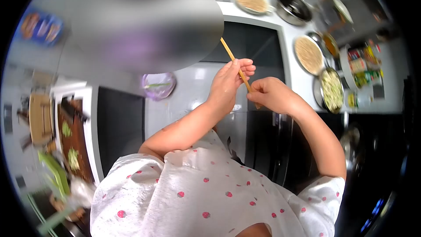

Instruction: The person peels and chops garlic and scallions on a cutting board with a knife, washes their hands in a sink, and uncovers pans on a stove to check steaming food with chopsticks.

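Observation:
In front of my body my left hand (226,85) grips thin wooden chopsticks (227,49), its thumb pressed along them and its fingers partly curled. My right hand (274,95) is closed in a pinch at their lower end, close beside the left. The sticks slant up and to the left, and their far tip passes behind a large blurred grey shape (149,22) near the camera. Whether it is one stick or a pair pressed together I cannot tell.
On the right, the white counter holds a plate of tan food (308,55), a bowl of chopped pale-green vegetable (332,90), a metal pot (294,6) and bottles (366,78). A black stove (372,158) lies nearer. At left are a cutting board (79,138) and a lined bin (158,92).

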A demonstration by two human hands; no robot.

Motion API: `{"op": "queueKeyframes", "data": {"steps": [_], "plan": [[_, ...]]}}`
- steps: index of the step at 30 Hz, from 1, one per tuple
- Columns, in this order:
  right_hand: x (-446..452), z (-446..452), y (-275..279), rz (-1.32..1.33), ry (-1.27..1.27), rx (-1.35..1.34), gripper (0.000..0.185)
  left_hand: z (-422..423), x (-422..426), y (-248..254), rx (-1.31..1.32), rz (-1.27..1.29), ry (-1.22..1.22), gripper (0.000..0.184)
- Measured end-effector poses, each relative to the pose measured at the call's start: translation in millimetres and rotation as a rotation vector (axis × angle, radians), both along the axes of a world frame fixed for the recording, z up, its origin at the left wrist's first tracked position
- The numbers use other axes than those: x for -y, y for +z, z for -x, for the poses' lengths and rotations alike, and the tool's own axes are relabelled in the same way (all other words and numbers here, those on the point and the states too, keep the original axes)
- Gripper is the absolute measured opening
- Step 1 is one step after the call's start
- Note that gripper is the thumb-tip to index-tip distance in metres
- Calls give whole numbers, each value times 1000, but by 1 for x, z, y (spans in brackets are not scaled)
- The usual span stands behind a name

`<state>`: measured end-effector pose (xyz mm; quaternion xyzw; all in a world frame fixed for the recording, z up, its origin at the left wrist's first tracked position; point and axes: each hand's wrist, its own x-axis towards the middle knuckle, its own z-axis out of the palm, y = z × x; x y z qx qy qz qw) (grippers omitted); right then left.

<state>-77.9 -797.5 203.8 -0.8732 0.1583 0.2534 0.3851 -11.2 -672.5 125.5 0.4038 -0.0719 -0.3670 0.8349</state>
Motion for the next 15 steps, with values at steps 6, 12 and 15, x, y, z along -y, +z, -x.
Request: {"op": "queueKeyframes", "data": {"steps": [6, 12, 15], "plan": [[-91, -67, -25, -111, 351, 77, 25, -27, -106, -15, -13, -99, 370, 36], [-172, -123, -49, -294, 517, 120, 25, -63, -196, -13, -98, -140, 551, 38], [-203, -146, -55, -454, 425, 124, 30, -89, -228, -16, -53, -196, 537, 40]]}}
